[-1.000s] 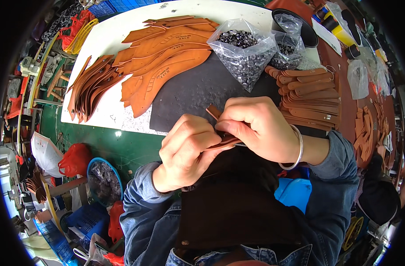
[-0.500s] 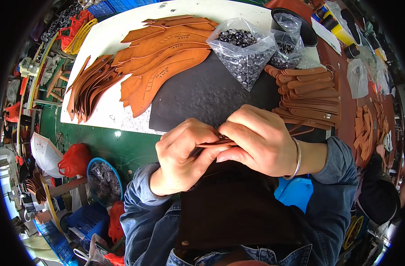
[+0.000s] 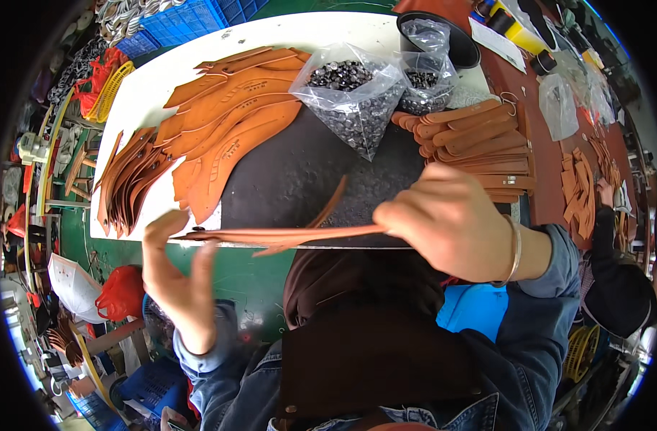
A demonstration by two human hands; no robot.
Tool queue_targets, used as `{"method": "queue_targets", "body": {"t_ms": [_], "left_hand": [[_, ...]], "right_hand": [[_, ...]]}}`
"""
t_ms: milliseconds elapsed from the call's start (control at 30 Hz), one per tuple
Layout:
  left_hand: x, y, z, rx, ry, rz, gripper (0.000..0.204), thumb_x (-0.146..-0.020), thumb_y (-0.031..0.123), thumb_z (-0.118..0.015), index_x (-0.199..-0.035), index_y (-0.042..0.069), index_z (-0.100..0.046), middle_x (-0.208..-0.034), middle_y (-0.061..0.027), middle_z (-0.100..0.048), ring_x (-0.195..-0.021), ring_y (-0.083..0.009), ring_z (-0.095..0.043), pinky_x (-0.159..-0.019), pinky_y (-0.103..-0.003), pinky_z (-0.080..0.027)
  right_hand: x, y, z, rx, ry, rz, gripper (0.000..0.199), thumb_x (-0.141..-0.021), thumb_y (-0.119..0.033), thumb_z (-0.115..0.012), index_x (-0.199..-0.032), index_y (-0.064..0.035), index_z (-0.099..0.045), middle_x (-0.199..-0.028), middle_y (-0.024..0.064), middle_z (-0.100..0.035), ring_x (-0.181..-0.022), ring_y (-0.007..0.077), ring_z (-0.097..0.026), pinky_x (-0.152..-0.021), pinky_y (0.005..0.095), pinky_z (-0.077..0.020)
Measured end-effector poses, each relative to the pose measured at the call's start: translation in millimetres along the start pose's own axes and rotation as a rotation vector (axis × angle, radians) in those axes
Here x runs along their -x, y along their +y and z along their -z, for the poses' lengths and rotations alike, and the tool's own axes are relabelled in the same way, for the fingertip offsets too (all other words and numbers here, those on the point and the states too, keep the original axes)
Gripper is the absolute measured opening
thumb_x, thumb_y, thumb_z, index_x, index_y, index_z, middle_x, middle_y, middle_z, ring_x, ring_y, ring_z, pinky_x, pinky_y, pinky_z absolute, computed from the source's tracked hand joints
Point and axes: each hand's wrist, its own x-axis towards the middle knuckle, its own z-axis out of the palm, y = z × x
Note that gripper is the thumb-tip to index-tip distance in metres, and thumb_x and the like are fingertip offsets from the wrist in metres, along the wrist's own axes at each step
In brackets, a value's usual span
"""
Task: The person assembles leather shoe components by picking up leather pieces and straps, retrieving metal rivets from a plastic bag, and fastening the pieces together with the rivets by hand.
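This place is looking like a leather workshop. On the white desk [image 3: 150,80], cut brown panels [image 3: 235,129] are lying overlapped on the left, while stacked straps [image 3: 479,136] are crowding the right. Between them, a clear bag [image 3: 364,118] is holding masses of small, dark, shiny studs. The hands [image 3: 450,223] are working with a long leather strip [image 3: 292,235]. Farther right, more brown pieces [image 3: 578,190] are covering part of a second desk [image 3: 544,161], where another person [image 3: 619,294] is stretching out an arm. Far left, blue crates [image 3: 188,29] are standing beyond everything.
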Motion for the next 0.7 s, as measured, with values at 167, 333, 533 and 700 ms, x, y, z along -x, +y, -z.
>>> {"method": "queue_targets", "body": {"t_ms": [167, 333, 533, 700], "left_hand": [[-10, 55, -38, -0.032, -0.381, -0.494, 0.033, -0.071, 0.024, -0.071, -0.095, 0.003, -0.061, -0.077, -0.0091, -0.061, -0.066, -0.0255, -0.056, -0.070, -0.036, -0.042], [4, 41, -41, 0.049, -0.507, -0.104, 0.017, -0.078, 0.018, -0.065, -0.087, 0.004, -0.059, -0.059, -0.0122, -0.055, -0.049, -0.0279, -0.052, -0.047, -0.036, -0.041], [2, 42, -50, 0.193, -0.694, 0.016, 0.018, -0.082, 0.017, -0.062, -0.079, 0.001, -0.056, -0.052, -0.0148, -0.049, -0.045, -0.0301, -0.051, -0.045, -0.037, -0.040], [1, 37, -50, 0.248, -0.719, 0.127, 0.020, -0.084, 0.016, -0.061, -0.077, 0.000, -0.053, -0.052, -0.0161, -0.049, -0.044, -0.0303, -0.049, -0.044, -0.035, -0.038]], "right_hand": [[-24, -7, -3, -0.202, 0.036, 0.247, 0.016, -0.075, -0.017, -0.061, -0.082, -0.0039, -0.055, -0.066, 0.0028, -0.053, -0.058, 0.0166, -0.054, -0.052, 0.0300, -0.0404], [-35, 101, 5, 0.157, 0.113, -0.114, 0.017, -0.081, -0.018, -0.058, -0.086, -0.0025, -0.064, -0.079, 0.0151, -0.063, -0.071, 0.0306, -0.061, -0.063, 0.0375, -0.0479], [-25, 176, -29, 0.444, -0.052, -0.189, 0.004, -0.076, -0.008, -0.057, -0.073, -0.0050, -0.057, -0.075, 0.0086, -0.057, -0.076, 0.0285, -0.060, -0.064, 0.0382, -0.0478], [-25, 183, -26, 0.458, 0.025, -0.211, 0.006, -0.077, -0.010, -0.058, -0.075, -0.0046, -0.059, -0.075, 0.0090, -0.059, -0.072, 0.0282, -0.060, -0.063, 0.0381, -0.0477]]}}
